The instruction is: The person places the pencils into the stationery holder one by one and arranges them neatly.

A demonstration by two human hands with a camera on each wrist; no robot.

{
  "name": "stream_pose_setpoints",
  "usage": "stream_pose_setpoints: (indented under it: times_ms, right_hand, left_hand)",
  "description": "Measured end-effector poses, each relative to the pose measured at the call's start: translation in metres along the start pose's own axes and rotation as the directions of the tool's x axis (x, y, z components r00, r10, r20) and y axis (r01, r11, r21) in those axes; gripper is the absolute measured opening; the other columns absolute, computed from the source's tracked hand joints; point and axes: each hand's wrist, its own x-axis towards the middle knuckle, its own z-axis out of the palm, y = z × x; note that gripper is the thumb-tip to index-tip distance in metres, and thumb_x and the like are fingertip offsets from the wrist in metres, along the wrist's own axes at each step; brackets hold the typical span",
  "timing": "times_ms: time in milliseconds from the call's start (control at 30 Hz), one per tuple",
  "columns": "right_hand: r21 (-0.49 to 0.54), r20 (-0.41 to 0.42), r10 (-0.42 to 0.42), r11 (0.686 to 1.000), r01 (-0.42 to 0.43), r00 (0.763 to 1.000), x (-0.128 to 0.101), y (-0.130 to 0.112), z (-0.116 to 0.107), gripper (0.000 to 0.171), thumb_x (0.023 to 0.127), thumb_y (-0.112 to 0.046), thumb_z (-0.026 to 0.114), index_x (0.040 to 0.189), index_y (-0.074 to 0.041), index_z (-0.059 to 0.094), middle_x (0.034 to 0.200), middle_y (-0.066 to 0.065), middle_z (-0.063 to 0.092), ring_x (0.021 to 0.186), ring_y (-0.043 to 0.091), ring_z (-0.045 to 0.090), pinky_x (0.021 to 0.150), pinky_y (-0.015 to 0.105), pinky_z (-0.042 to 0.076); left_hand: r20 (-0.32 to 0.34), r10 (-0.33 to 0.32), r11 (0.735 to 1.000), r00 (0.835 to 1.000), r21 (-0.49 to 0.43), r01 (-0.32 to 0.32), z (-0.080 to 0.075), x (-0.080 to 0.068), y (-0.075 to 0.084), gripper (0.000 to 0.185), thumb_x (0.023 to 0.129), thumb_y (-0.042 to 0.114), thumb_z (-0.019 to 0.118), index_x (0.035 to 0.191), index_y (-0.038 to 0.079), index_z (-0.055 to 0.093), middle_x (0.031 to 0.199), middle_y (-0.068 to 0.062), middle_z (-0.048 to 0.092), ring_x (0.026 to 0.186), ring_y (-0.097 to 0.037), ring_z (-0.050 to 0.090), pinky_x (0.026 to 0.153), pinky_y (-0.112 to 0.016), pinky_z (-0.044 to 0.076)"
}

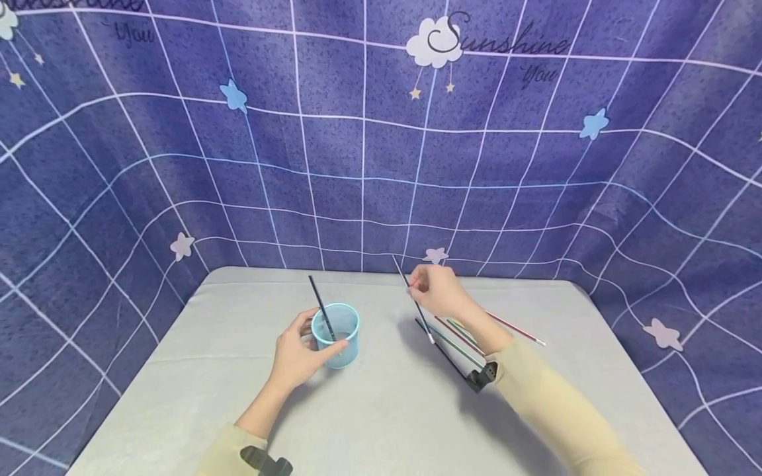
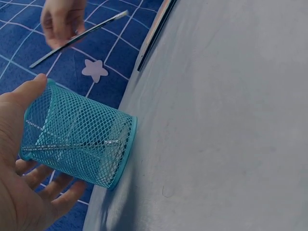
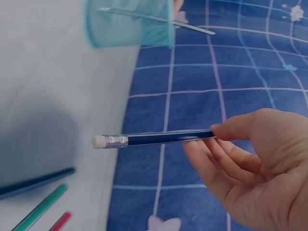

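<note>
A light blue mesh pencil cup (image 1: 345,354) stands on the table, with one dark pencil (image 1: 319,297) leaning inside it. My left hand (image 1: 296,354) holds this cup from the left, thumb near the rim and fingers around the far side. Over the table to the right, my right hand (image 1: 439,291) pinches a dark blue pencil (image 3: 163,137) between thumb and fingers. The pencil is tilted, its white eraser (image 3: 99,142) pointing down in the head view.
Several pencils lie on the table under my right forearm, among them a green pencil (image 1: 461,342) and a dark pencil (image 1: 450,360). Another, a red pencil (image 1: 516,326), lies further right. A blue gridded cloth (image 1: 333,158) hangs behind the grey tabletop (image 1: 381,410).
</note>
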Motion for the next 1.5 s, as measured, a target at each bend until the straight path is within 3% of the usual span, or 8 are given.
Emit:
stream_pose_setpoints:
  times_ms: [233, 367, 500, 667, 800, 1233, 1500]
  right_hand:
    - [0.109, -0.086, -0.024, 0.994, 0.034, 0.996, 0.017, -0.028, -0.003, 0.008, 0.098, -0.012, 0.072, 0.102, -0.007, 0.069, 0.092, 0.006, 0.077, 0.085, 0.021, 0.076, 0.084, 0.041, 0.064]
    - [0.179, -0.150, -0.052, 0.981, 0.079, 0.987, 0.024, -0.045, 0.000, 0.008, 0.100, -0.013, 0.071, 0.104, -0.007, 0.066, 0.095, 0.007, 0.076, 0.091, 0.023, 0.078, 0.082, 0.038, 0.063]
    - [0.249, -0.214, -0.123, 0.952, 0.176, 0.969, 0.028, -0.062, 0.007, 0.009, 0.101, -0.012, 0.072, 0.106, -0.007, 0.066, 0.098, 0.007, 0.076, 0.092, 0.022, 0.078, 0.078, 0.030, 0.065]
    - [0.362, -0.208, -0.197, 0.894, 0.263, 0.958, 0.031, -0.077, 0.023, 0.009, 0.101, -0.009, 0.071, 0.107, -0.006, 0.064, 0.100, 0.010, 0.077, 0.092, 0.023, 0.079, 0.081, 0.027, 0.068]
    - [0.398, -0.172, -0.206, 0.880, 0.259, 0.963, 0.034, -0.083, 0.037, 0.009, 0.102, -0.008, 0.071, 0.106, -0.006, 0.063, 0.099, 0.010, 0.077, 0.091, 0.022, 0.079, 0.081, 0.026, 0.068]
    - [0.268, -0.051, -0.213, 0.938, 0.218, 0.976, 0.036, -0.082, 0.073, 0.010, 0.100, -0.010, 0.074, 0.104, -0.006, 0.065, 0.098, 0.008, 0.077, 0.093, 0.020, 0.078, 0.077, 0.013, 0.062]
    - [0.146, 0.000, -0.217, 0.966, 0.214, 0.976, 0.041, -0.079, 0.093, 0.012, 0.097, -0.010, 0.077, 0.100, -0.004, 0.068, 0.095, 0.010, 0.080, 0.085, 0.020, 0.079, 0.074, 0.014, 0.062]
  left_hand:
    - [0.003, -0.008, 1.000, 1.000, 0.003, 0.008, 0.000, 0.000, 0.002, 0.083, 0.077, 0.032, 0.098, 0.146, 0.008, 0.058, 0.130, -0.020, 0.073, 0.121, -0.042, 0.071, 0.099, -0.052, 0.064]
    - [0.003, -0.008, 1.000, 1.000, 0.011, 0.008, 0.000, 0.000, 0.003, 0.084, 0.078, 0.033, 0.097, 0.147, 0.008, 0.057, 0.131, -0.020, 0.072, 0.122, -0.043, 0.071, 0.100, -0.053, 0.064]
    - [0.000, 0.001, 1.000, 1.000, 0.015, -0.001, 0.000, 0.000, 0.004, 0.084, 0.078, 0.033, 0.097, 0.147, 0.008, 0.057, 0.131, -0.021, 0.073, 0.121, -0.043, 0.071, 0.099, -0.054, 0.064]
    - [-0.005, 0.010, 1.000, 1.000, 0.009, -0.010, 0.000, 0.000, 0.003, 0.082, 0.077, 0.032, 0.098, 0.145, 0.008, 0.058, 0.129, -0.020, 0.074, 0.119, -0.042, 0.072, 0.097, -0.053, 0.065]
    - [-0.011, 0.018, 1.000, 1.000, 0.002, -0.018, 0.000, 0.000, 0.002, 0.081, 0.077, 0.033, 0.098, 0.144, 0.008, 0.059, 0.128, -0.019, 0.074, 0.117, -0.041, 0.074, 0.095, -0.051, 0.066]
    - [-0.008, 0.024, 1.000, 1.000, 0.015, -0.024, 0.001, 0.000, 0.000, 0.080, 0.076, 0.034, 0.098, 0.143, 0.012, 0.060, 0.126, -0.015, 0.076, 0.114, -0.037, 0.075, 0.092, -0.046, 0.068]
    - [-0.016, 0.033, 0.999, 0.999, 0.042, -0.033, 0.000, 0.000, -0.002, 0.079, 0.075, 0.036, 0.098, 0.142, 0.014, 0.060, 0.125, -0.013, 0.077, 0.112, -0.034, 0.076, 0.088, -0.043, 0.068]
